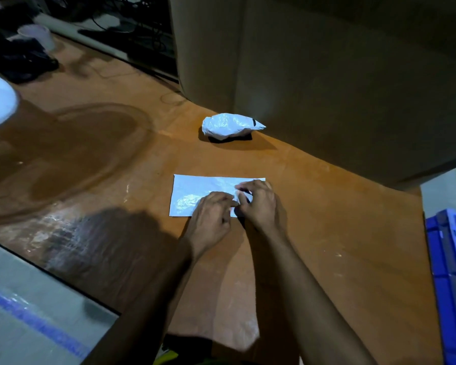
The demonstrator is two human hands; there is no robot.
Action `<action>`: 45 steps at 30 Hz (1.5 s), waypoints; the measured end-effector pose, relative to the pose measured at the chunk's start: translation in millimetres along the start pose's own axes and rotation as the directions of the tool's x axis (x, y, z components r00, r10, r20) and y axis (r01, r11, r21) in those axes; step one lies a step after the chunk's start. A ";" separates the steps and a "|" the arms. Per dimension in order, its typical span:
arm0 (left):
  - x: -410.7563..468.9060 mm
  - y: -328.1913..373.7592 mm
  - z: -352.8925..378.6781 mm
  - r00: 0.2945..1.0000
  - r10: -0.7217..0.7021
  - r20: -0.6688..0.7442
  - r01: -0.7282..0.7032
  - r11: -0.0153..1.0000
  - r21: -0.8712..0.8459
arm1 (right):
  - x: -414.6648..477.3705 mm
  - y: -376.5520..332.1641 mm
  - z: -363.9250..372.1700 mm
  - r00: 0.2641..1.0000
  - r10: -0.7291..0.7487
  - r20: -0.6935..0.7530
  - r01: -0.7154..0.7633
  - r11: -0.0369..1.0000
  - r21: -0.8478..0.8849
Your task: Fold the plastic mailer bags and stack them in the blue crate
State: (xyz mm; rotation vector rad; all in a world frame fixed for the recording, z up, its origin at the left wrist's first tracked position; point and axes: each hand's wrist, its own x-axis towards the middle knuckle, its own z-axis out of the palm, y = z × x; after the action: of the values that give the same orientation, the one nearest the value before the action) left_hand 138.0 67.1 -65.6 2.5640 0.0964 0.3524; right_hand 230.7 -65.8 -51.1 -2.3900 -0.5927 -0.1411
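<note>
We are folding the flat white plastic mailer bag (192, 193) | both hands, left hand (211, 214) and right hand (258, 204), pinching its right end | next: creasing flat, then moving it to the blue plastic crate (448, 272).

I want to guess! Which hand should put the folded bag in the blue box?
Probably the right hand. The blue crate sits at the table's right edge, on that hand's side. Both hands rest on the flat mailer bag; the left hand would have to cross over.
</note>
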 end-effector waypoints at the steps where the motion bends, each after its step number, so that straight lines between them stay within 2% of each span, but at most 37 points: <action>1: 0.2 -0.3 -4.2 0.999 -0.029 -0.046 0.032 0.997 0.073 | -9.0 -0.9 5.6 0.996 0.048 -0.080 -0.044 0.998 0.048; 4: -4.1 1.4 -13.2 0.989 -0.136 -0.061 0.149 0.933 0.327 | -10.6 -1.1 14.3 0.986 0.080 -0.148 -0.066 0.993 0.098; 6: -9.4 2.1 -12.5 0.986 -0.169 -0.016 0.162 0.908 0.386 | -7.2 0.9 12.7 0.990 0.070 -0.119 -0.061 0.995 0.075; 9: -8.6 4.3 -12.6 0.983 -0.183 0.009 0.164 0.904 0.395 | -14.1 -7.5 8.9 0.997 -0.011 -0.072 0.011 1.000 -0.004; 13: -8.8 2.8 -20.0 0.986 -0.160 0.055 0.130 0.926 0.354 | -48.0 -26.7 18.5 0.993 -0.037 -0.108 0.036 0.999 -0.009; 15: -12.4 0.9 -24.2 0.989 -0.145 0.043 0.123 0.935 0.331 | -64.5 -23.6 25.5 0.992 -0.038 -0.116 0.036 0.999 -0.015; 18: -24.9 3.8 -24.8 0.980 -0.199 0.032 0.172 0.909 0.379 | -65.5 -18.3 28.0 0.993 -0.028 -0.114 0.026 0.999 -0.018; 20: -27.1 4.0 -23.0 0.977 -0.208 0.044 0.177 0.912 0.370 | -56.4 -19.8 26.6 0.997 -0.022 -0.073 0.019 0.999 -0.047; 24: -25.6 -5.4 -27.6 0.984 -0.179 0.001 0.168 0.922 0.350 | -58.1 -24.5 23.7 0.992 -0.105 -0.077 0.095 0.988 -0.119; 27: -39.2 -12.7 -22.0 0.974 -0.219 -0.050 0.224 0.925 0.307 | -75.3 -24.3 22.7 0.989 -0.123 -0.088 0.115 0.989 -0.094; 31: -46.4 -12.9 -20.0 0.977 -0.205 -0.063 0.215 0.935 0.283 | -61.5 -32.2 25.4 0.995 -0.091 -0.029 0.088 0.992 -0.086; 33: -46.4 -14.6 -24.4 0.976 -0.212 -0.052 0.218 0.944 0.249 | -39.1 -40.7 29.9 0.986 -0.162 0.032 0.162 0.987 -0.012; 35: -49.5 -21.9 -24.9 0.981 -0.189 -0.039 0.193 0.952 0.236 | -12.3 -46.9 39.5 0.944 -0.293 0.152 0.290 0.956 0.038; 39: -59.8 -34.1 -21.8 0.991 -0.131 -0.030 0.134 0.963 0.233 | 23.9 -47.5 57.4 0.773 -0.453 0.445 0.480 0.875 0.057; 43: -60.8 -33.3 -19.6 0.991 -0.120 -0.053 0.128 0.977 0.173 | 35.3 -33.7 52.0 0.650 -0.539 0.535 0.632 0.775 0.012; 45: -57.9 -33.3 -18.4 0.991 -0.127 -0.045 0.133 0.976 0.175 | 39.9 -31.7 49.8 0.635 -0.533 0.559 0.651 0.759 -0.016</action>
State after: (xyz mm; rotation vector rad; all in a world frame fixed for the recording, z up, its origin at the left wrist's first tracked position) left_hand 77.4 96.7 -81.5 2.7108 0.3200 0.3505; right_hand 249.5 2.2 -61.3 -2.3295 -1.7234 0.1933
